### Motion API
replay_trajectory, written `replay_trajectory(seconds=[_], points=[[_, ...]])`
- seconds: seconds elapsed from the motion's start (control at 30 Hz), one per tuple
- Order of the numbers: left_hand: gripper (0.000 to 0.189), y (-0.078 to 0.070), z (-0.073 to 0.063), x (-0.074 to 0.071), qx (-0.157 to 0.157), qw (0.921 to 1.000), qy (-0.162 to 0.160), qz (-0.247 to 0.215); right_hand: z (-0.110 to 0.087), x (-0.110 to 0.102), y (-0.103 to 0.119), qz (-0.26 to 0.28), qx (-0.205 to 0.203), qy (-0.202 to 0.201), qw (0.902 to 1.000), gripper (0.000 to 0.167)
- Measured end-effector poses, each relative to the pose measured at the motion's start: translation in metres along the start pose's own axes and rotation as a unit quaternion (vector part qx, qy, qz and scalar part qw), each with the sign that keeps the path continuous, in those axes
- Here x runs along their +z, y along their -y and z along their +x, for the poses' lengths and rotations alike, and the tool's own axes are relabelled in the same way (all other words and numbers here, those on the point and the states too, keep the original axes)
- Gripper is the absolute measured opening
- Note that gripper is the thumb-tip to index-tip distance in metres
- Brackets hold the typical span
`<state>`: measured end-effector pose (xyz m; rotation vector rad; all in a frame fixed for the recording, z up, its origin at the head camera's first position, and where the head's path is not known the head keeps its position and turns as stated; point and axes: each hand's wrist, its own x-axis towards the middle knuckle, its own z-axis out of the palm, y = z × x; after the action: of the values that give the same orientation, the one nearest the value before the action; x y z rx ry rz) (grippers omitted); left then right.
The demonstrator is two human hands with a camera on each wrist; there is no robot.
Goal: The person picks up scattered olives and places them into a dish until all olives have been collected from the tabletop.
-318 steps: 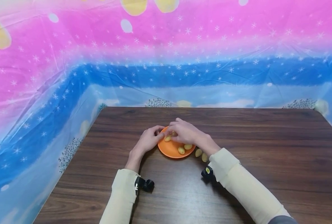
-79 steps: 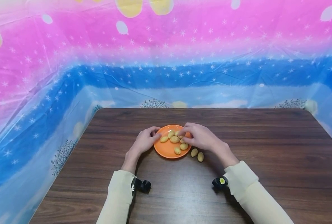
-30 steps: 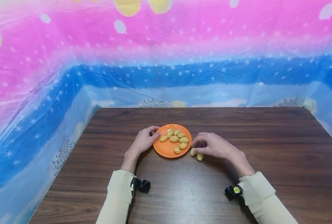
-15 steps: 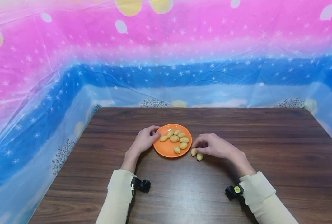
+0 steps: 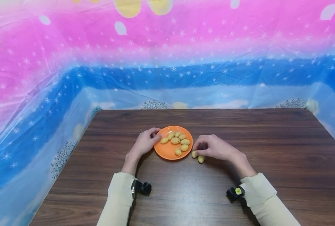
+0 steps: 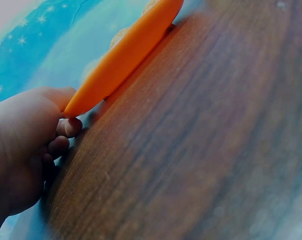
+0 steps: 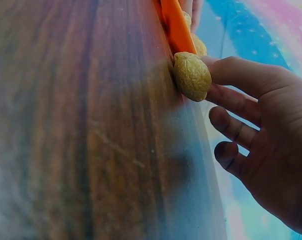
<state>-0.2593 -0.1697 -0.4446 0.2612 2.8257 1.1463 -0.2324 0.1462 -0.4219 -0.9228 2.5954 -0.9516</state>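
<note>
In the head view, my left hand (image 5: pixel 144 142) grips the near-left rim of an orange plate (image 5: pixel 167 153), thumb on top. The left wrist view shows its other fingers curled below the plate's edge. Several wrinkled, yellow oval fruits (image 5: pixel 175 140) lie on the plate, mostly towards its back and right. Just right of the plate, my right hand (image 5: pixel 216 147) pinches one such fruit (image 5: pixel 194 154) between thumb and fingers, low at the table. Another fruit (image 5: pixel 201 159) lies close beside it, nearer the front. In the right wrist view, this nearer fruit (image 7: pixel 192 76) partly hides the fingertips.
The brown wooden table (image 5: pixel 173 194) carries the plate and fruits. A patterned pink and blue cloth (image 5: pixel 167 75) hangs behind it and along its left side. A small black camera sits on each wrist.
Since the earliest frame, more fruits are on the plate. My right hand has left the plate and moved right to a fruit on the table, staying there this last second. My left hand keeps the rim.
</note>
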Motion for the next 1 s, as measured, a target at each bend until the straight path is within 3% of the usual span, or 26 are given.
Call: replay_trajectory(seconds=[0.3, 1.0], points=[[0.038, 0.003, 0.001, 0.002, 0.009, 0.9999, -0.007, 0.002, 0.001, -0.002, 0.001, 0.007, -0.014, -0.014, 0.9998, 0.015], [0.040, 0.005, 0.001, 0.002, 0.002, 1.0000, -0.005, -0.005, 0.009, 0.001, 0.013, 0.000, -0.046, -0.034, 0.9984, 0.011]])
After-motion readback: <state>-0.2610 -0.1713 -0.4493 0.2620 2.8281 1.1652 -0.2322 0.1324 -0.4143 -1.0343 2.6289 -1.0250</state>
